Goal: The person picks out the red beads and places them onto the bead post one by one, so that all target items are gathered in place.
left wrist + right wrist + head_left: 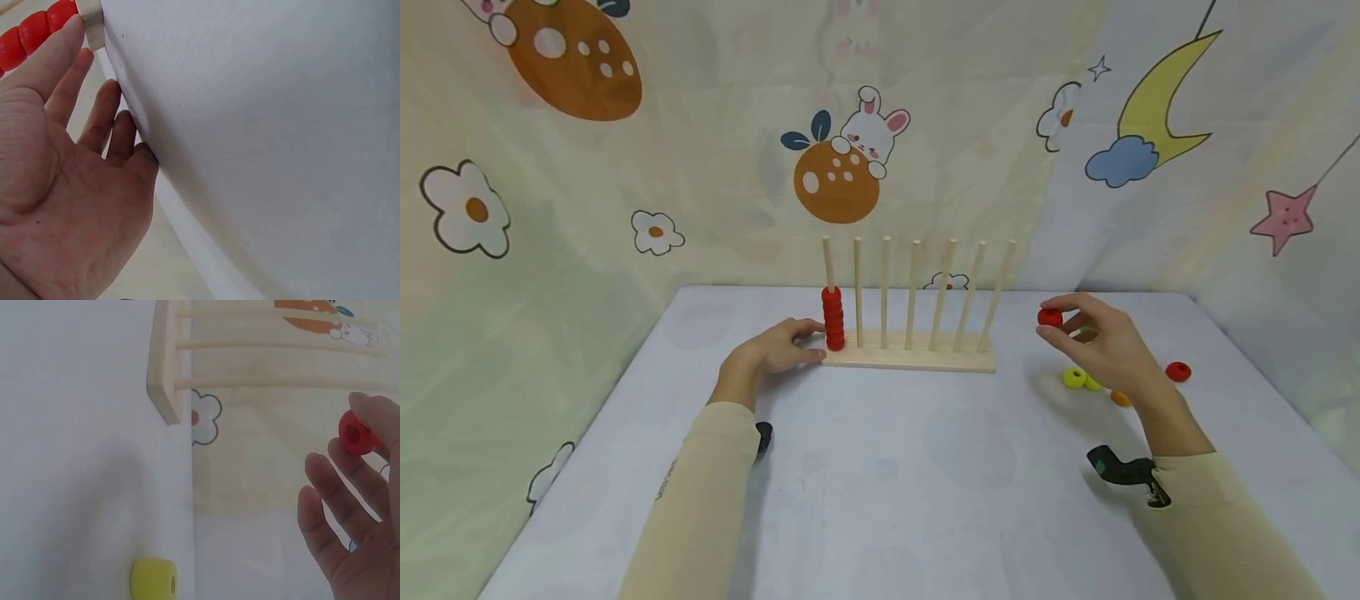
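A wooden peg rack (910,358) stands on the table with several upright pegs. Red beads (833,321) are stacked on its leftmost peg. My left hand (784,344) holds the left end of the rack's base, thumb at the front corner and index finger farther back. The left wrist view shows the thumb beside the base end (94,28) and the other fingers loosely extended. To the right of the rack, my right hand (1097,337) pinches a red bead (1049,317) between thumb and index finger, above the table. The bead's hole shows in the right wrist view.
Below the right hand lie yellow beads (1073,378) and an orange bead (1120,399), partly covered by the wrist. Farther right is a loose red bead (1178,372). A patterned cloth (730,167) hangs behind the white table (880,483).
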A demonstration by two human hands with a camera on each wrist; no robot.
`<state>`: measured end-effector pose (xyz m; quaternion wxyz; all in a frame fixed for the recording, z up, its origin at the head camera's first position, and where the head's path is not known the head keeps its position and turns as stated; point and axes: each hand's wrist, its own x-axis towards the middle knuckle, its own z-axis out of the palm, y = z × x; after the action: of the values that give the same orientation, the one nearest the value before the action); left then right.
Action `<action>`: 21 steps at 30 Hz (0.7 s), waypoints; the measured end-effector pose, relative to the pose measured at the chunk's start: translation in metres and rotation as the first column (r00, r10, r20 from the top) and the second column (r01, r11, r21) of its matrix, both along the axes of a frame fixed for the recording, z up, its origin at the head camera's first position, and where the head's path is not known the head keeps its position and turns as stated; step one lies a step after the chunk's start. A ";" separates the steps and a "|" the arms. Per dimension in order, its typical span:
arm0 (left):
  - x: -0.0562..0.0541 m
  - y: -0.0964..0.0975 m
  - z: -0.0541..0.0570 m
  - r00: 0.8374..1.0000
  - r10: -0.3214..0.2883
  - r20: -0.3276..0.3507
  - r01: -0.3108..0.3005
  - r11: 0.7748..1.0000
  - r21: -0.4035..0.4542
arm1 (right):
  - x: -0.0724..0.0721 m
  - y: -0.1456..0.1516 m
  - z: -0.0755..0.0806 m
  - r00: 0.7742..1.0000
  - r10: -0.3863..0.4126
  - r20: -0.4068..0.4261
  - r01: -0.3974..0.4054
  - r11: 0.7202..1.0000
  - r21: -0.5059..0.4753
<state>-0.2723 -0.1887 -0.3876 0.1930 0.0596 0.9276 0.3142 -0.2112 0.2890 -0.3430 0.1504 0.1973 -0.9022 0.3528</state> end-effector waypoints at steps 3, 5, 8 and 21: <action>-0.001 0.000 0.001 1.000 -0.001 -0.001 0.001 1.000 -0.002 | 0.001 -0.005 0.002 1.000 -0.004 0.018 0.004 1.000 -0.006; -0.001 0.001 0.001 1.000 0.001 0.000 -0.001 1.000 -0.002 | 0.001 -0.009 0.003 1.000 -0.002 0.026 0.002 1.000 -0.009; -0.001 0.000 0.000 1.000 0.000 0.005 0.000 1.000 0.000 | 0.001 -0.014 0.004 1.000 0.001 0.029 -0.001 1.000 -0.010; 0.001 0.000 0.001 1.000 -0.004 -0.003 0.004 1.000 0.008 | -0.002 -0.043 0.003 0.997 0.070 0.027 -0.069 0.996 -0.065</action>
<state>-0.2711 -0.1883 -0.3864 0.1918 0.0627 0.9266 0.3172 -0.2131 0.2456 -0.3400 0.1310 0.2184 -0.8852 0.3893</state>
